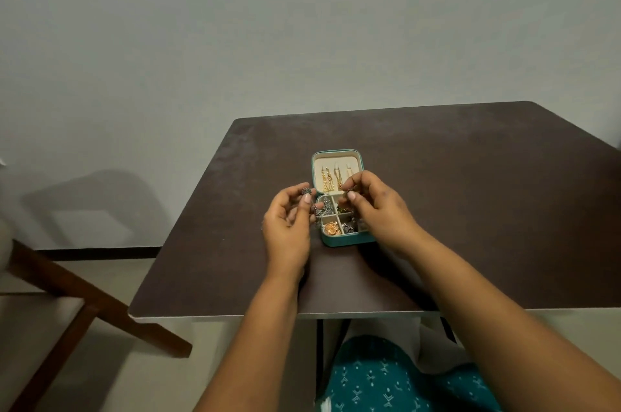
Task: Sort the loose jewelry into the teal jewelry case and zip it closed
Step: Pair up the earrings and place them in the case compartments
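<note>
The teal jewelry case (336, 241) lies open in the middle of the dark table (470, 210). Its cream lid (337, 156) carries gold chains (331, 180). The divided base holds a round gold piece (332, 229) and several dark silver pieces. My left hand (285, 230) hovers at the case's left edge and pinches a small dark silver piece (306, 191) between thumb and forefinger. My right hand (376, 210) is over the case's right side, its fingertips pinching another small dark piece (349, 190). A dark chain seems to hang between the two hands into the base.
A wooden chair (67, 294) stands to the left of the table on the pale floor. The grey wall runs behind the table's far edge. My knees in teal patterned cloth (386, 381) sit below the table's near edge.
</note>
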